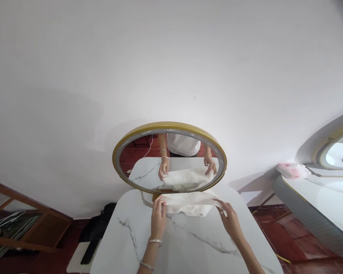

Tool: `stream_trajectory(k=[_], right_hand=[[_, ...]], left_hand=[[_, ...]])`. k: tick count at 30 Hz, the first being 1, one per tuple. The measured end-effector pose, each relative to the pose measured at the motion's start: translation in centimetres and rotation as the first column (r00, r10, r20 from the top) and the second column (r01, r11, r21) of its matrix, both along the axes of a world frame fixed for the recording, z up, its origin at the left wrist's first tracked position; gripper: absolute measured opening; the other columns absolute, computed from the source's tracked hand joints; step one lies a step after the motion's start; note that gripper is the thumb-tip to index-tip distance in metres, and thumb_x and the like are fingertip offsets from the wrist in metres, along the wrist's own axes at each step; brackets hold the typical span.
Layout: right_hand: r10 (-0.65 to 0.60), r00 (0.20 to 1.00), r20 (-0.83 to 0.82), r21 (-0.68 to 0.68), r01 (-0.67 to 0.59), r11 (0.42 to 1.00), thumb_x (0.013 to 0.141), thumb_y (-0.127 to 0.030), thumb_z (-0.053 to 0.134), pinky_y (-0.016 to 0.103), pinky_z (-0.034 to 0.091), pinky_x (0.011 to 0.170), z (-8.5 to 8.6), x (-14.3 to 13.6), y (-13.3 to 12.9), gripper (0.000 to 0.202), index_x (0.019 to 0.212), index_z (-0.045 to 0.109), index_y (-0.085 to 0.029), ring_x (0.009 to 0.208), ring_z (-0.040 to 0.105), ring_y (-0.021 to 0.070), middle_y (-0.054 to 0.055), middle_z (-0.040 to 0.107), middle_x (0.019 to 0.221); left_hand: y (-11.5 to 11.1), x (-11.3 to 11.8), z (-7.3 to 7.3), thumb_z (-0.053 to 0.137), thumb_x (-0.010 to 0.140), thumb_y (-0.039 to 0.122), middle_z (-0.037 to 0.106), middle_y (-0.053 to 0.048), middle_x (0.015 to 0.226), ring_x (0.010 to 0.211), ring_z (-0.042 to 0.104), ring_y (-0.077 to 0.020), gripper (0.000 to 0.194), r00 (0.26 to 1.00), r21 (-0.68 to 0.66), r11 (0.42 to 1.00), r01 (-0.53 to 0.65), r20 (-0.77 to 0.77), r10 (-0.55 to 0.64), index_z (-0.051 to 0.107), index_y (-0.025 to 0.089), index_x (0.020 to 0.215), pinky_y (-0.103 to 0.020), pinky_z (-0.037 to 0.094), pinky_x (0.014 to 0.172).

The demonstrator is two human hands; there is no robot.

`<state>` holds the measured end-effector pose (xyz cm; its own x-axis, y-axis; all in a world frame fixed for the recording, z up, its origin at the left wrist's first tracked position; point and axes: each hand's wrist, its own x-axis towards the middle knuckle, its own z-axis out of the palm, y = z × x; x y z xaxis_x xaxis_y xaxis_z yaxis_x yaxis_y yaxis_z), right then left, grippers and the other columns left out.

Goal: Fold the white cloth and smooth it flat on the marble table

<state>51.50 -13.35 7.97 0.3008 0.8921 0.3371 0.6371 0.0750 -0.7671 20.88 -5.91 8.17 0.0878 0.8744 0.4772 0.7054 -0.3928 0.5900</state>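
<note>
A white cloth (188, 203) with scalloped edges lies partly folded on the white marbled table (194, 247), just in front of the round gold-rimmed mirror (168, 125). At the cloth's left end, my left hand (159, 213) has its fingers closed on the edge. My right hand (227, 215), with a ring on one finger, pinches the right corner. Both hands, the cloth and a white shirt are reflected in the mirror. Two bracelets circle my left wrist and forearm.
Behind the mirror rises a plain wall (171, 57). A second table (328, 198) at the right bears a pink-and-white packet (294, 171) and another mirror (341, 148). A wooden-framed cabinet (28, 220) and a black bag (98, 224) are at the left.
</note>
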Motion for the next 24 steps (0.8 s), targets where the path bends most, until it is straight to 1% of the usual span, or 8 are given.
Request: stream_trajectory(k=[5, 8, 11, 14, 17, 19, 21, 24], right_hand=[[-0.117, 0.974, 0.195, 0.148, 0.089, 0.985, 0.086, -0.029, 0.043, 0.043, 0.050, 0.082, 0.0, -0.3, -3.7, 0.029, 0.096, 0.069, -0.025, 0.097, 0.055, 0.0251, 0.011, 0.060, 0.110], [-0.030, 0.980, 0.198, 0.147, 0.000, 0.989, 0.087, -0.027, 0.039, 0.043, 0.050, 0.087, 0.7, -0.6, -5.3, 0.030, 0.098, 0.067, -0.025, 0.100, 0.059, 0.0243, 0.007, 0.066, 0.105], [-0.020, 0.984, 0.178, 0.098, 0.002, 0.995, 0.090, -0.031, 0.038, 0.038, 0.053, 0.079, 2.6, -0.7, -6.8, 0.030, 0.099, 0.065, -0.024, 0.089, 0.065, 0.0224, 0.007, 0.070, 0.094], [0.047, 0.972, 0.232, 0.083, -0.068, 0.994, 0.091, -0.033, 0.040, 0.034, 0.053, 0.078, 5.6, -0.4, -8.6, 0.028, 0.099, 0.065, -0.023, 0.090, 0.066, 0.0216, 0.009, 0.070, 0.101], [0.157, 0.941, 0.301, 0.057, -0.182, 0.982, 0.091, -0.028, 0.038, 0.033, 0.052, 0.079, 8.8, 0.0, -10.5, 0.029, 0.099, 0.066, -0.024, 0.093, 0.066, 0.0202, 0.008, 0.069, 0.106], [0.219, 0.938, 0.270, 0.002, -0.228, 0.974, 0.091, -0.027, 0.038, 0.032, 0.052, 0.079, 10.4, 0.1, -11.6, 0.029, 0.098, 0.066, -0.024, 0.092, 0.066, 0.0195, 0.007, 0.069, 0.105], [0.225, 0.958, 0.180, -0.057, -0.218, 0.974, 0.090, -0.033, 0.042, 0.030, 0.052, 0.077, 11.5, 0.3, -12.4, 0.027, 0.094, 0.067, -0.023, 0.088, 0.066, 0.0197, 0.007, 0.071, 0.099], [0.185, 0.980, 0.070, -0.149, -0.173, 0.974, 0.085, -0.045, 0.053, 0.029, 0.052, 0.073, 12.1, 0.8, -13.0, 0.028, 0.085, 0.069, -0.022, 0.080, 0.066, 0.0208, 0.007, 0.072, 0.087]], left_hand=[[-1.3, -2.0, 0.5, 0.041, 0.091, 0.034, 0.057, -0.006, 0.119, 0.111, 0.057, -0.0226, 0.027, 0.988, -0.082, 0.994, 0.069, -0.129, -0.079, 0.065, 0.023, 0.087, -0.042, 0.050, 0.093], [-1.7, -2.6, 1.4, 0.046, 0.088, 0.027, 0.068, -0.005, 0.100, 0.099, 0.062, -0.0217, 0.024, 0.953, -0.171, 0.961, 0.218, -0.173, -0.247, 0.066, 0.022, 0.076, -0.045, 0.048, 0.096], [-2.0, -3.4, 3.0, 0.048, 0.086, 0.025, 0.070, -0.003, 0.084, 0.083, 0.066, -0.0180, 0.021, 0.927, -0.189, 0.930, 0.314, -0.151, -0.344, 0.065, 0.022, 0.073, -0.038, 0.052, 0.087], [-2.3, -4.7, 5.9, 0.047, 0.087, 0.024, 0.070, -0.004, 0.088, 0.083, 0.065, -0.0161, 0.020, 0.918, -0.162, 0.919, 0.359, -0.118, -0.380, 0.064, 0.020, 0.078, -0.030, 0.053, 0.079], [-2.6, -5.8, 9.9, 0.048, 0.086, 0.023, 0.069, -0.003, 0.087, 0.081, 0.065, -0.0140, 0.017, 0.884, -0.113, 0.885, 0.452, -0.075, -0.461, 0.064, 0.020, 0.079, -0.026, 0.053, 0.077], [-2.9, -6.2, 12.5, 0.049, 0.085, 0.021, 0.069, -0.002, 0.087, 0.079, 0.064, -0.0130, 0.015, 0.852, -0.074, 0.853, 0.517, -0.055, -0.521, 0.064, 0.021, 0.079, -0.025, 0.053, 0.075], [-3.1, -6.3, 14.5, 0.050, 0.084, 0.020, 0.068, -0.001, 0.087, 0.078, 0.064, -0.0126, 0.014, 0.827, -0.052, 0.828, 0.558, -0.054, -0.560, 0.064, 0.021, 0.080, -0.025, 0.053, 0.074], [-3.4, -5.9, 16.2, 0.050, 0.086, 0.021, 0.068, -0.002, 0.089, 0.080, 0.063, -0.0130, 0.014, 0.804, -0.053, 0.806, 0.590, -0.051, -0.592, 0.063, 0.021, 0.082, -0.025, 0.052, 0.075]])
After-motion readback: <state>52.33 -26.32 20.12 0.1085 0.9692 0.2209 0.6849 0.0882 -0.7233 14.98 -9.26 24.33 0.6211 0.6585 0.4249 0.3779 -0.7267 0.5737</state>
